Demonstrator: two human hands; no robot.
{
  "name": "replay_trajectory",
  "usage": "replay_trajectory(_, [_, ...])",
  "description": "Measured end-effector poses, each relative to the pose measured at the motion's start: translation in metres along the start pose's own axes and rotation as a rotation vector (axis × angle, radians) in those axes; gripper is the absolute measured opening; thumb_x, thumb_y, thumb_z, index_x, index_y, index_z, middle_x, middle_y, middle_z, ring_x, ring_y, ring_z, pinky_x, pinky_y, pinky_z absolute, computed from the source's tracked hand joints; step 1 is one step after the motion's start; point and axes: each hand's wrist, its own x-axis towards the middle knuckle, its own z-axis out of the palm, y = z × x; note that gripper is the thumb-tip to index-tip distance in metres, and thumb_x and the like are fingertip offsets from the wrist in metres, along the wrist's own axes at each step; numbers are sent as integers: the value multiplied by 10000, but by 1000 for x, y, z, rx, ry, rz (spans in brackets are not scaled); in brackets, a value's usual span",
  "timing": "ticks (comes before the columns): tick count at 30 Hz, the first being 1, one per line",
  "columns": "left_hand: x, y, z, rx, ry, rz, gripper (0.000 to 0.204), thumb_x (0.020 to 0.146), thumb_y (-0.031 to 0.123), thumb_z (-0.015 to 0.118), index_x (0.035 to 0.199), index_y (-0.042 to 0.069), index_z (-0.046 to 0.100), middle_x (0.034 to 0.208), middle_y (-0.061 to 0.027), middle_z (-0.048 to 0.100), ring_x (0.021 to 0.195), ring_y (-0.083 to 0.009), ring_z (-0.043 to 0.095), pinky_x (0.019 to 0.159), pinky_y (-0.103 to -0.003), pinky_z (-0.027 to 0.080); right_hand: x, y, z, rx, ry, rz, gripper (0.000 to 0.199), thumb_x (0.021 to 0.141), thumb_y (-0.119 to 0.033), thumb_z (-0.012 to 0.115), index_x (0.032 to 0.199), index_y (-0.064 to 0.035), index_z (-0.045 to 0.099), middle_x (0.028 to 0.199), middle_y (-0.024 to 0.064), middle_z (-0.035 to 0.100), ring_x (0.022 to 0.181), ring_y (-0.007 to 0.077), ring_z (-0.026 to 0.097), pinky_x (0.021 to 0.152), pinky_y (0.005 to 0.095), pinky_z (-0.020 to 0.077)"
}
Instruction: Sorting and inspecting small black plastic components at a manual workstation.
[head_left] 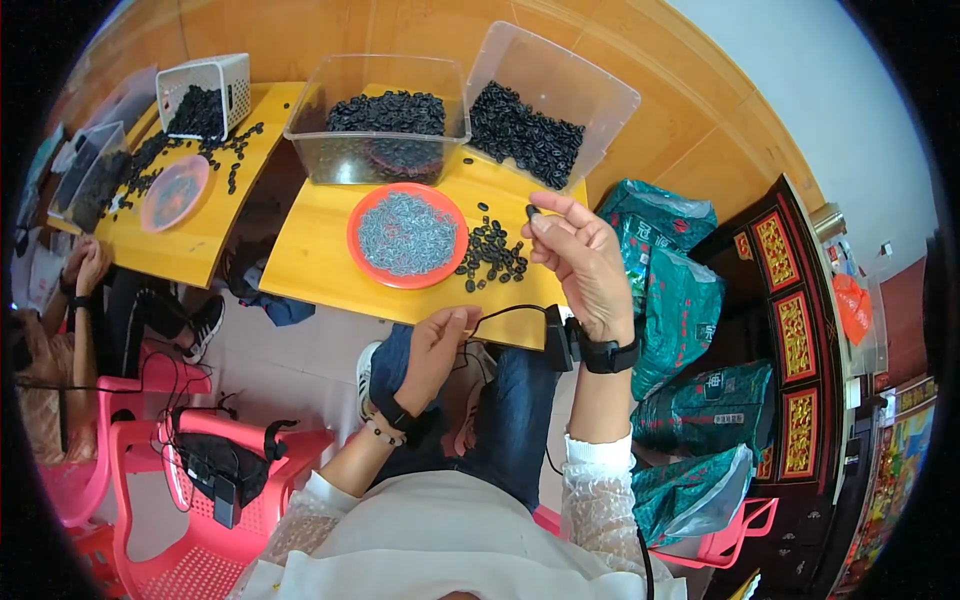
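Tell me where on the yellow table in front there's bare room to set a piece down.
Bare wood lies left of the orange plate, along the table edge, and along the near edge below it. Crowded: the back with two clear bins, and the loose black pieces beside the right hand.

The small black piece (533, 212) pinched in the right hand (585, 262) is too small to tell its shape. At nine o'clock a neighbouring person (45, 330) is cut off by the rim. The left hand (435, 350) hides its own fingertips.
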Motion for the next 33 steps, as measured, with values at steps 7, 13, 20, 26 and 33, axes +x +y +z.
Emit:
replay_trajectory(7, [-3,-10,10,-20,-14,16,301,951,231,474,1024,-14,632,871,-12,628,783,-71,545,740,-210,432,-6,-16,-3,-30,20,-70,306,838,-106,629,1101,24,544,804,44,624,643,59,546,630,179,461])
replay_trajectory(13, [-1,-13,9,15,19,19,295,947,226,484,1009,-23,630,866,-17,627,777,-68,543,719,-213,434,1,-12,-12,-42,52,-43,276,855,-107,608,1091,29,567,809,30,619,641,52,539,625,174,457])
replay_trajectory(20, [4,-15,2,70,32,38,282,923,203,530,971,-55,633,860,-53,654,814,-94,594,757,-229,469,3,-10,-4,-48,32,-24,274,861,-106,600,1095,32,564,794,30,610,632,54,534,618,175,458])
replay_trajectory(26, [8,-21,-4,75,33,31,258,912,193,548,954,-45,638,810,-25,644,741,-62,570,689,-199,451,22,8,-9,-57,-5,55,280,853,-107,608,1091,32,562,803,27,625,636,50,544,616,170,457])
replay_trajectory(33, [12,-42,-9,157,-14,-24,261,919,176,538,1041,-48,597,811,15,580,719,-53,511,657,-201,428,48,38,-32,-465,-41,108,260,775,-96,646,997,26,592,745,15,632,590,48,533,572,168,429])
